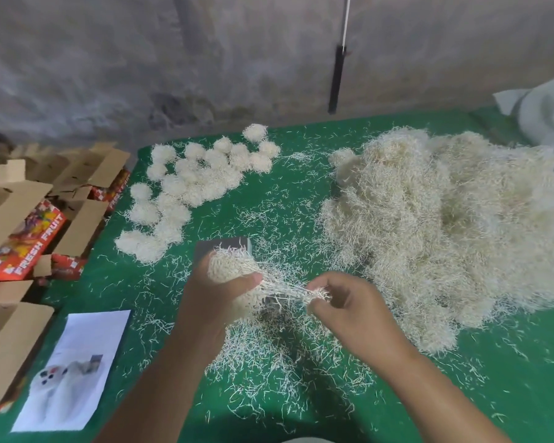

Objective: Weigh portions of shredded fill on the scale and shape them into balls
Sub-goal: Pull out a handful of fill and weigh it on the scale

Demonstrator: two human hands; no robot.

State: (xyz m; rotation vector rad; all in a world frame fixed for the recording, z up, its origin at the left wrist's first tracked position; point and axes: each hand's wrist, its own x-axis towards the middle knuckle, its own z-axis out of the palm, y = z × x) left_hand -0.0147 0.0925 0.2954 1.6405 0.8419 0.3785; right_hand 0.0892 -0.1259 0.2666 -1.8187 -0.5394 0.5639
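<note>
At the far left, open cardboard boxes [29, 215] printed with fruit sit off the edge of the green bench [301, 199], and a printed sheet [77, 369] lies on its near-left corner. Farther back lie the finished balls [199, 177], clustered and touching one another. At centre the left hand [218, 298] cups a portion of shredded fill [234, 266], its fingers curled around the wad, thumb pressed on top. Strands stretch from it to the right hand [346, 308], whose fingers pinch a small tuft and look to be teasing it away. Beneath both, the scale [234, 244] shows only as a grey corner and a dark patch — mostly buried in loose shreds. On the right sits the big loose heap [445, 225].

The fill looks very light, springy and tangled; it should compress easily but shed strands, so cupping the whole wad beats pinching. Stray shreds litter the bench, and a rough grey wall [237, 59] stands behind.
</note>
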